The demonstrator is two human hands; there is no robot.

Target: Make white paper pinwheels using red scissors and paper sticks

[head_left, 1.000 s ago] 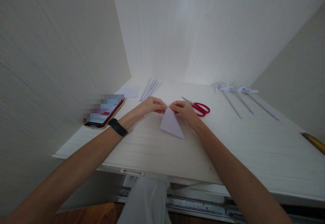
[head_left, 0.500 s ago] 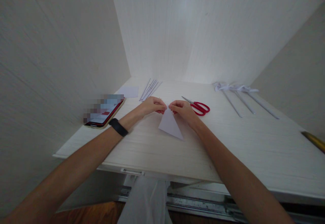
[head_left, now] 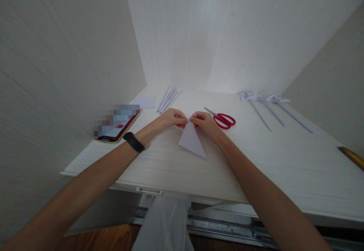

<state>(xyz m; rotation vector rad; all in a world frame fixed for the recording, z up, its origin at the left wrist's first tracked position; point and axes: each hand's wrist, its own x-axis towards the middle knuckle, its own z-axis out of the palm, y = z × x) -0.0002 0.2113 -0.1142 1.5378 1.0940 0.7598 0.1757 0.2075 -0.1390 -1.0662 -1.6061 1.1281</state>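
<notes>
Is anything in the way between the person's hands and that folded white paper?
Nothing visible. The left hand and right hand both pinch the far tip of the paper. The scissors lie just beyond the right hand, off the paper.

A pale wood-grain desk [head_left: 256, 167] is carrying a white paper triangle [head_left: 192, 143], red-handled scissors [head_left: 223, 119], a phone [head_left: 118, 127], thin paper strips [head_left: 168, 100], a small paper sheet [head_left: 145, 102] and rolled paper sticks [head_left: 270, 110].
</notes>
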